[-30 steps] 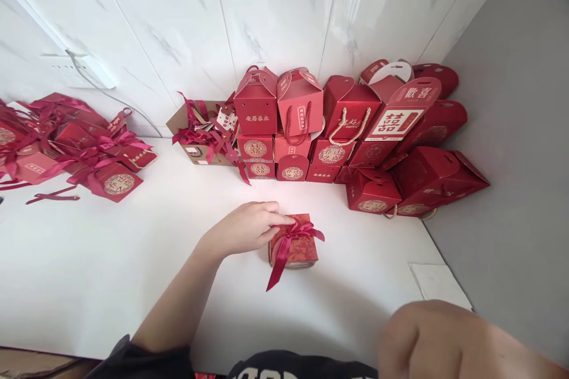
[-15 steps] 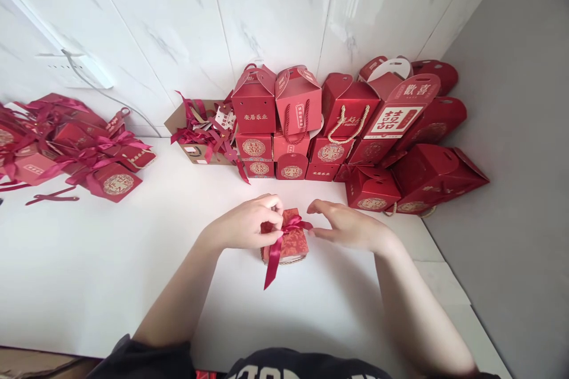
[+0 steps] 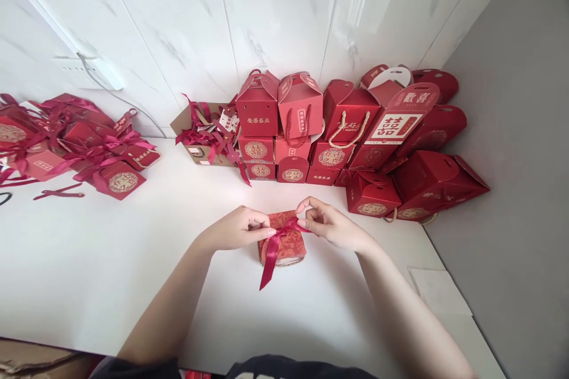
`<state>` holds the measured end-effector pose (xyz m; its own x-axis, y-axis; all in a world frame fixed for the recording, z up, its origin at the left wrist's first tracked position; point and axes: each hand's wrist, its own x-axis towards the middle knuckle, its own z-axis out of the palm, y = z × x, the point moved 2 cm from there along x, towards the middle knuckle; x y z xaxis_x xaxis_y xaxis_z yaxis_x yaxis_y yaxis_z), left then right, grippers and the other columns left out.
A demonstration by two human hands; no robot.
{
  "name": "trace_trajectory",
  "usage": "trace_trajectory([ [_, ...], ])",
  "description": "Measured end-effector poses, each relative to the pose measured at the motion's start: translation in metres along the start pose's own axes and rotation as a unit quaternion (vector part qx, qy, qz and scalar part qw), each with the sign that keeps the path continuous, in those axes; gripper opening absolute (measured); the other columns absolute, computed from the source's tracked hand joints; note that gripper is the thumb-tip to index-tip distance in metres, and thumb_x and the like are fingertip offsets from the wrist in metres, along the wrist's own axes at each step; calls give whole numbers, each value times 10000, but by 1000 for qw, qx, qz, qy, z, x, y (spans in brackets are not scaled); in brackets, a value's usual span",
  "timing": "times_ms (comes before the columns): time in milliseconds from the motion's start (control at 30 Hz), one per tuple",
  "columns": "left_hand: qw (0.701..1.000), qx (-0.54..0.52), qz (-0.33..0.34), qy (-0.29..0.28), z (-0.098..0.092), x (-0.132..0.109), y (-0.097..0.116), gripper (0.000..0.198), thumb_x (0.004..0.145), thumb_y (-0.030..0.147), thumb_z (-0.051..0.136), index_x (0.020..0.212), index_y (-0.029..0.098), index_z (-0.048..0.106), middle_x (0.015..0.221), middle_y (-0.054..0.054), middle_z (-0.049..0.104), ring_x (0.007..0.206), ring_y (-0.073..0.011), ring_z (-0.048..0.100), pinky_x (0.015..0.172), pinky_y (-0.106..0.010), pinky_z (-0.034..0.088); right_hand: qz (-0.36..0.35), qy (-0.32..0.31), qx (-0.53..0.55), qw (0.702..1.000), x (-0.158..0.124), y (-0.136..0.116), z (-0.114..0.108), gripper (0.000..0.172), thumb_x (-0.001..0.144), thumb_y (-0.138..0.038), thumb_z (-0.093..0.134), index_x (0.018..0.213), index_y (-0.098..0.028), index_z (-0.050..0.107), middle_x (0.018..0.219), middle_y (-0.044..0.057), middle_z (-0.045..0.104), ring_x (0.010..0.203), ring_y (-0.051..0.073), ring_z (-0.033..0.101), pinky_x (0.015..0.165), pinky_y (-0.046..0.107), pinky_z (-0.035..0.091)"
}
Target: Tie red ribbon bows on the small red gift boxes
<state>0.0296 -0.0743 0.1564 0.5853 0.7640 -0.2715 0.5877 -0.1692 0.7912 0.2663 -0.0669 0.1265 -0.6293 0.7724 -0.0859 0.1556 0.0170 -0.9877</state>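
A small red-orange patterned gift box [image 3: 291, 250] sits on the white table in front of me, with a twisted cord along its lower edge. A dark red satin ribbon [image 3: 269, 266] is tied in a bow on its top, and one tail hangs over the near side. My left hand [image 3: 240, 230] pinches the ribbon at the bow's left side with thumb and fingers. On the bow's right side, my right hand [image 3: 331, 226] has its thumb and curled fingers on the ribbon. The fingertips partly hide the bow's loops.
Red gift boxes [image 3: 256, 118] are stacked along the tiled wall. Left of them stands an open cardboard box [image 3: 182, 121] of ribbons and tags. Several ribbon-tied boxes [image 3: 122, 182] lie at the far left, near a loose strap [image 3: 60, 192]. A grey wall [image 3: 507, 130] bounds the right.
My right hand has come in from the right and taken hold of the ribbon. My left hand has shifted slightly left along the bow.
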Motion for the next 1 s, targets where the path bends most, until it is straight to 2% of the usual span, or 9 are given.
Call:
trace_trajectory([
  [133, 996, -71, 5, 52, 12, 3, -13, 341, 852, 411, 557, 640, 145, 536, 575, 38, 414, 541, -80, 322, 510, -232, 232, -25, 37, 2, 999, -10, 10, 9, 260, 914, -424, 557, 1087, -242, 487, 632, -77, 358, 566, 104, 325, 571, 247, 297],
  [333, 972, -156, 2, 178, 28, 12, -37, 417, 837, 364, 583, 549, 160, 360, 542, 60, 280, 517, -67, 259, 506, -228, 200, -37, 66, -43, 996, -23, 20, 12, 191, 938, -369, 535, 1073, -243, 484, 679, -65, 389, 599, 105, 346, 597, 250, 298],
  [500, 953, -200, -25, 226, 36, 15, -35, 432, 835, 330, 578, 542, 171, 303, 490, 70, 288, 468, -58, 289, 487, -214, 230, -49, 81, -70, 993, -22, 33, 15, 170, 944, -382, 523, 1007, -228, 487, 672, -64, 402, 608, 107, 360, 599, 247, 295],
  [600, 952, -213, -51, 213, 34, 13, -30, 428, 839, 351, 580, 537, 171, 337, 444, 73, 328, 420, -56, 322, 454, -208, 240, -34, 74, -78, 994, -24, 38, 13, 188, 949, -414, 501, 989, -229, 497, 658, -64, 399, 595, 110, 373, 592, 246, 308],
  [667, 957, -210, -60, 192, 31, 10, -27, 429, 839, 400, 587, 541, 167, 385, 443, 72, 337, 397, -50, 301, 419, -205, 210, -14, 63, -103, 993, -25, 38, 9, 204, 965, -425, 461, 1013, -235, 513, 684, -48, 464, 624, 123, 439, 619, 257, 349],
  [767, 970, -200, -49, 131, 26, 5, -24, 410, 846, 456, 576, 582, 150, 510, 479, 52, 431, 395, -46, 309, 396, -203, 212, -13, 77, -171, 982, -26, 33, 1, 241, 983, -415, 415, 1071, -245, 561, 907, 18, 608, 845, 172, 566, 785, 307, 421],
  [867, 981, -190, -22, 43, 24, 0, -22, 333, 812, 436, 632, 672, 134, 613, 557, 8, 559, 457, -72, 438, 450, -206, 315, -57, 108, -203, 972, -20, 21, -4, 270, 990, -395, 400, 1096, -252, 603, 1114, 58, 610, 1071, 208, 555, 958, 353, 401],
  [933, 984, -178, -12, 9, 25, -3, -21, 319, 778, 425, 674, 675, 131, 607, 544, 13, 534, 491, -86, 469, 478, -211, 336, -85, 106, -197, 971, -12, 13, -3, 282, 993, -393, 394, 1108, -256, 612, 1170, 67, 600, 1143, 213, 534, 1019, 367, 382],
  [1000, 987, -158, -7, 17, 25, -5, -21, 350, 761, 428, 688, 624, 142, 541, 492, 54, 415, 466, -70, 405, 465, -205, 302, -106, 98, -189, 971, -2, 6, 1, 293, 995, -399, 386, 1096, -256, 621, 1233, 72, 579, 1210, 213, 501, 1057, 378, 365],
])
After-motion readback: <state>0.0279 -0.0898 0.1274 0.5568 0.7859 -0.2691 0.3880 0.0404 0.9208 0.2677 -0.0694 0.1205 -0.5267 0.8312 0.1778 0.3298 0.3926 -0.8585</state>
